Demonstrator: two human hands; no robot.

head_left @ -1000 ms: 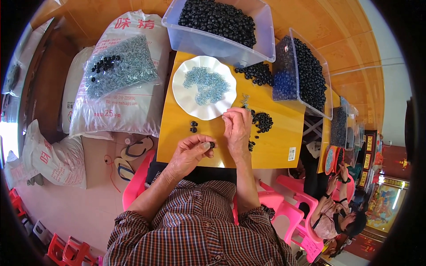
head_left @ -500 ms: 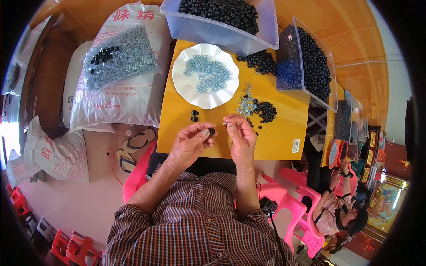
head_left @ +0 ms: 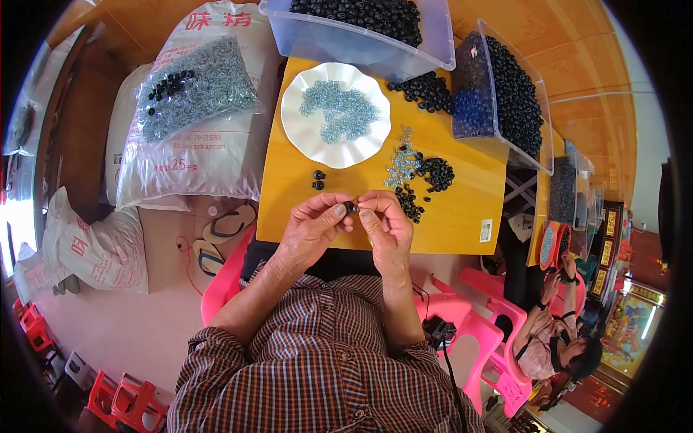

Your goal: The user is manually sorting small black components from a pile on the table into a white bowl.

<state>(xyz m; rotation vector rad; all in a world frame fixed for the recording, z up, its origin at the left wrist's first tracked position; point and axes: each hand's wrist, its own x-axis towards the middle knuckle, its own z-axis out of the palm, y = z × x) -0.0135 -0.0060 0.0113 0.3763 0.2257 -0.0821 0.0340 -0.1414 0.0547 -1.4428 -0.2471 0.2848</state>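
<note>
My left hand (head_left: 315, 225) pinches a small round black plastic part (head_left: 351, 207), which looks like a cord-lock piece, between thumb and forefinger. Against it come the fingertips of my right hand (head_left: 388, 227), pinched together; whatever they hold is tiny and mostly hidden. Both hands hover over the table's near edge. Just beyond my left hand lie two small black pieces (head_left: 318, 180). Past my right hand are loose black parts (head_left: 437, 174) and a scatter of small pale spring-like pieces (head_left: 401, 160). More such pale pieces (head_left: 338, 110) fill a white scalloped plate (head_left: 294, 123).
A clear bin (head_left: 346, 45) of black parts stands at the table's far edge, another bin (head_left: 498, 101) at right. Left of the yellow table (head_left: 462, 209) are large white sacks (head_left: 195, 162), one topped by a bag of pale pieces (head_left: 206, 94). Another person (head_left: 545, 346) sits at right.
My right hand has moved left, bringing its fingertips up to the black part in my left hand. The view has shifted slightly.
</note>
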